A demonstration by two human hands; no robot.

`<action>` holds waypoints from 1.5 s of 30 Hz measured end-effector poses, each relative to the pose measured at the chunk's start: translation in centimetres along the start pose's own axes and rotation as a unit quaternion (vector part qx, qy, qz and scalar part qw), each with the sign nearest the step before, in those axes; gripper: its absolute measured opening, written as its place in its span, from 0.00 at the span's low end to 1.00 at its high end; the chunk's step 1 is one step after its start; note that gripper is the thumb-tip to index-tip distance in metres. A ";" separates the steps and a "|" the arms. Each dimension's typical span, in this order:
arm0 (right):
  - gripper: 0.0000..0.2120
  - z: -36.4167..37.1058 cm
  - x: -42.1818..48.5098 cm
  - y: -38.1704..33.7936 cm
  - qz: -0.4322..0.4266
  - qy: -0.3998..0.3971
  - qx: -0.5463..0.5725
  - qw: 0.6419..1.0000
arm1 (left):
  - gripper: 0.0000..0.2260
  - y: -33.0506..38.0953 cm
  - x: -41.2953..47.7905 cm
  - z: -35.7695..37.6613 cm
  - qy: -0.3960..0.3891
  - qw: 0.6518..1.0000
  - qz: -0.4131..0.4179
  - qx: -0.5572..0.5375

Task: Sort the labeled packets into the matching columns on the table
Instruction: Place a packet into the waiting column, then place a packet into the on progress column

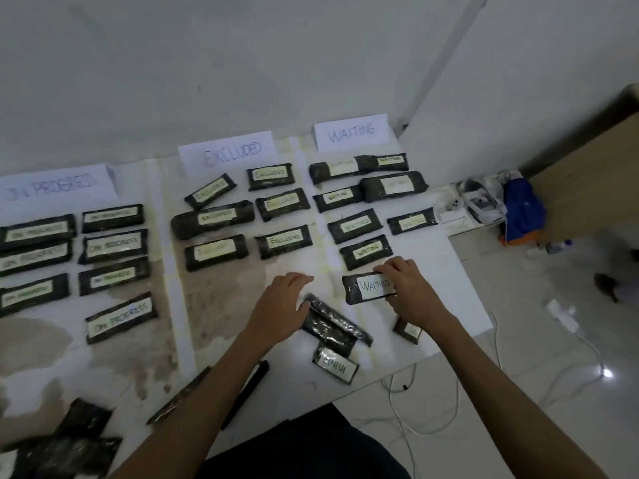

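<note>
Black wrapped packets [69, 447] heap unsorted, 7 o'clock. Left hand [280, 299], fingers loose, steadies face-down black packet [333, 324]. Right hand [411, 288] pinches white-labelled WAITING packet [370, 288], 4 o'clock, extending matching column [364, 252].

The packets, for example the WAITING packet [368, 288], are wrapped in dark plastic film with a glossy, wrinkled finish. The FINISH label [337, 369] is matt white paper. The column signs [351, 133] are plain matt paper. The table top [442, 271] is smooth and white, with worn brownish patches. The floor tiles [536, 392] are glossy and reflect a light.
</note>
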State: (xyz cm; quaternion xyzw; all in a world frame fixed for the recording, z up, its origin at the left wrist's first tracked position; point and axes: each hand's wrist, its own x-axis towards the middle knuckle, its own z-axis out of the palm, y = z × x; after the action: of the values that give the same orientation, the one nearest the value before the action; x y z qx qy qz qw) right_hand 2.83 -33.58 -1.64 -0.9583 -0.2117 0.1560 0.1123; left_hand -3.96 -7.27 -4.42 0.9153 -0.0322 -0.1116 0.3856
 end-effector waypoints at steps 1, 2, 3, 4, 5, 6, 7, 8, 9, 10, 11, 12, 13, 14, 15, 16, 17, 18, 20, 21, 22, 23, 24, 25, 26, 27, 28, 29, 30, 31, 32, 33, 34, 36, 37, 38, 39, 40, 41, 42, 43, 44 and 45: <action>0.29 -0.2 0.2 1.3 0.010 0.000 0.001 1.000 | 0.19 0.5 0.8 0.7 0.001 1.000 -0.001 0.003; 0.28 -0.4 0.4 2.5 0.019 0.003 0.002 1.000 | 0.20 0.9 1.5 1.3 -0.002 1.000 -0.002 0.008; 0.28 -0.5 0.7 3.8 0.029 0.007 0.004 1.000 | 0.20 1.4 2.1 2.0 -0.008 1.000 -0.004 0.014; 0.27 -0.7 1.0 5.2 0.041 0.009 0.003 0.999 | 0.20 1.8 2.8 2.6 -0.017 1.000 -0.005 0.019; 0.26 -0.8 1.4 6.6 0.052 0.011 0.003 0.999 | 0.21 2.1 3.4 3.2 -0.025 0.999 -0.004 0.024; 0.26 -1.0 1.8 7.8 0.063 0.014 0.004 0.998 | 0.22 2.5 3.9 3.8 -0.031 0.999 -0.001 0.029; 0.25 -1.1 2.2 9.0 0.072 0.019 0.003 0.997 | 0.23 2.9 4.4 4.4 -0.034 0.999 0.004 0.035; 0.25 -1.1 2.6 10.1 0.079 0.025 0.000 0.997 | 0.23 3.3 4.9 5.0 -0.036 0.998 0.010 0.041; 0.24 -1.1 3.1 11.1 0.086 0.029 -0.005 0.996 | 0.23 3.7 5.4 5.7 -0.039 0.998 0.014 0.046; 0.24 -1.1 3.6 12.0 0.091 0.034 -0.011 0.995 | 0.23 4.1 5.9 6.3 -0.044 0.998 0.019 0.049; 0.24 -1.1 4.2 12.9 0.095 0.037 -0.017 0.995 | 0.23 4.6 6.5 6.9 -0.050 0.997 0.025 0.050; 0.25 -1.2 4.8 13.7 0.098 0.039 -0.023 0.994 | 0.23 5.1 7.0 7.6 -0.056 0.997 0.030 0.049; 0.25 -1.2 5.4 14.3 0.101 0.039 -0.027 0.994 | 0.23 5.5 7.5 8.2 -0.061 0.996 0.035 0.048; 0.25 -1.1 5.9 14.9 0.102 0.037 -0.029 0.994 | 0.23 5.9 7.8 8.8 -0.065 0.996 0.038 0.047; 0.26 -1.0 6.3 15.4 0.102 0.035 -0.030 0.994 | 0.23 6.2 8.2 9.3 -0.069 0.996 0.042 0.049; 0.26 -0.8 6.6 15.8 0.099 0.032 -0.032 0.994 | 0.23 6.5 8.4 9.8 -0.071 0.995 0.046 0.051; 0.26 -0.6 6.9 16.1 0.096 0.028 -0.035 0.994 | 0.23 6.8 8.6 10.3 -0.073 0.995 0.049 0.055; 0.25 -0.4 7.1 16.3 0.091 0.023 -0.037 0.995 | 0.23 7.0 8.8 10.7 -0.074 0.994 0.054 0.058; 0.25 -0.2 7.4 16.5 0.080 0.009 -0.039 0.996 | 0.23 7.3 9.0 11.4 -0.081 0.993 0.062 0.064; 0.26 -0.2 7.3 16.5 0.075 0.005 -0.035 0.997 | 0.23 7.4 9.0 11.7 -0.087 0.992 0.065 0.066; 0.28 -0.2 7.1 16.3 0.069 0.009 -0.029 0.997 | 0.22 7.4 8.9 11.9 -0.092 0.991 0.068 0.067; 0.29 -0.3 6.8 16.1 0.061 0.023 -0.022 0.998 | 0.22 7.5 8.7 12.0 -0.096 0.991 0.071 0.068; 0.30 -0.4 6.3 15.7 0.054 0.045 -0.014 0.997 | 0.22 7.4 8.4 12.0 -0.101 0.990 0.072 0.069; 0.31 -0.5 5.5 15.1 0.053 0.064 -0.008 0.997 | 0.22 7.4 8.0 11.9 -0.107 0.989 0.071 0.071; 0.31 -0.6 4.6 14.3 0.060 0.066 -0.002 0.996 | 0.22 7.3 7.7 11.8 -0.111 0.988 0.071 0.076; 0.30 -0.5 3.5 13.4 0.082 0.053 0.010 0.995 | 0.21 7.2 7.4 11.6 -0.114 0.987 0.072 0.083; 0.29 -0.2 2.2 12.2 0.121 0.032 0.030 0.992 | 0.21 7.0 7.1 11.4 -0.118 0.986 0.071 0.090; 0.29 0.4 0.9 11.0 0.178 0.014 0.054 0.982 | 0.21 6.9 6.8 11.2 -0.124 0.985 0.067 0.098; 0.30 1.2 -0.4 9.7 0.245 0.003 0.080 0.966 | 0.21 6.7 6.6 11.0 -0.127 0.984 0.061 0.105; 0.32 2.0 -1.6 8.4 0.314 -0.011 0.107 0.943 | 0.21 6.5 6.3 10.8 -0.130 0.984 0.053 0.109; 0.35 3.0 -2.5 7.1 0.370 -0.026 0.133 0.919 | 0.21 6.3 5.9 10.6 -0.132 0.984 0.044 0.110; 0.38 3.9 -3.2 5.9 0.406 -0.033 0.153 0.901 | 0.21 6.0 5.6 10.4 -0.133 0.984 0.037 0.109; 0.41 4.9 -3.6 4.9 0.419 -0.029 0.159 0.893 | 0.21 5.8 5.3 10.3 -0.135 0.984 0.031 0.109; 0.43 6.2 -3.9 3.5 0.411 -0.006 0.148 0.899 | 0.20 5.5 4.8 10.2 -0.138 0.984 0.026 0.107; 0.42 6.5 -3.8 3.0 0.405 0.005 0.147 0.903 | 0.19 5.4 4.7 10.1 -0.140 0.984 0.023 0.104; 0.41 6.6 -3.5 2.7 0.399 0.013 0.150 0.905 | 0.19 5.4 4.6 10.0 -0.140 0.985 0.022 0.098; 0.41 6.6 -3.3 2.5 0.388 0.018 0.155 0.908 | 0.19 5.4 4.5 9.9 -0.141 0.986 0.020 0.092; 0.41 6.6 -3.0 2.4 0.369 0.023 0.162 0.915 | 0.20 5.4 4.4 9.8 -0.140 0.987 0.018 0.083; 0.41 6.4 -3.0 2.2 0.336 0.029 0.170 0.926 | 0.21 5.5 4.3 9.6 -0.138 0.988 0.012 0.070; 0.41 6.1 -2.9 2.0 0.291 0.038 0.178 0.939 | 0.21 5.6 4.1 9.2 -0.131 0.990 0.002 0.051; 0.41 5.9 -2.9 1.9 0.248 0.049 0.187 0.949 | 0.21 5.7 4.1 8.9 -0.122 0.992 -0.013 0.024; 0.40 5.7 -3.0 2.1 0.215 0.063 0.198 0.954 | 0.19 6.0 4.1 8.7 -0.111 0.993 -0.031 -0.008; 0.39 5.4 -3.0 2.2 0.188 0.078 0.209 0.957 | 0.17 6.1 4.0 8.4 -0.095 0.994 -0.048 -0.041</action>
State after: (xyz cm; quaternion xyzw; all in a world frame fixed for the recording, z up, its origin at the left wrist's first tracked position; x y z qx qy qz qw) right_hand -0.81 -36.02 -6.45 -0.9451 0.0191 0.1402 0.2945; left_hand -1.86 -18.01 -6.43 0.8847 -0.0202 -0.2173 0.4120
